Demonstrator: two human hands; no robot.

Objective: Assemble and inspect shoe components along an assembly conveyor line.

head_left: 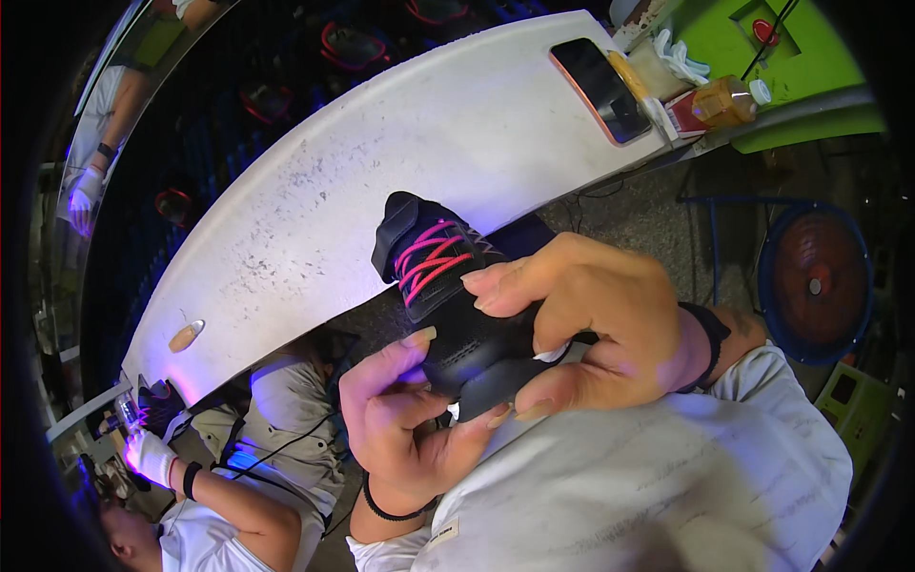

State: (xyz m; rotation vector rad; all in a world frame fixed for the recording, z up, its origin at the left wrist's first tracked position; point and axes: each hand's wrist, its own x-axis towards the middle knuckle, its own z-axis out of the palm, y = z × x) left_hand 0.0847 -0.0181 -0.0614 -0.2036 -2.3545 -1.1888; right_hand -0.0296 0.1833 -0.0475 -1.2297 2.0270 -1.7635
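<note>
A black shoe (pixel 477 348) with pink-red laces (pixel 434 259) is held up in front of me, its toe end toward my body and its collar toward the white table. My left hand (pixel 400 410) grips the toe end from the left, thumb and fingers closed on the edge. From the right, my right hand (pixel 600 324) pinches the shoe's side, fingers curled over the upper. Small white bits show at the shoe's edge beside the fingers of both hands; what they are I cannot make out. The sole's underside is hidden.
A long white table (pixel 315 210) curves across beyond the shoe, with a phone (pixel 600 91) and a small oval tool (pixel 187 335) on it. A drink bottle (pixel 729 100) stands at the right end. A gloved co-worker (pixel 229 510) sits lower left; a blue fan (pixel 815 284) is at right.
</note>
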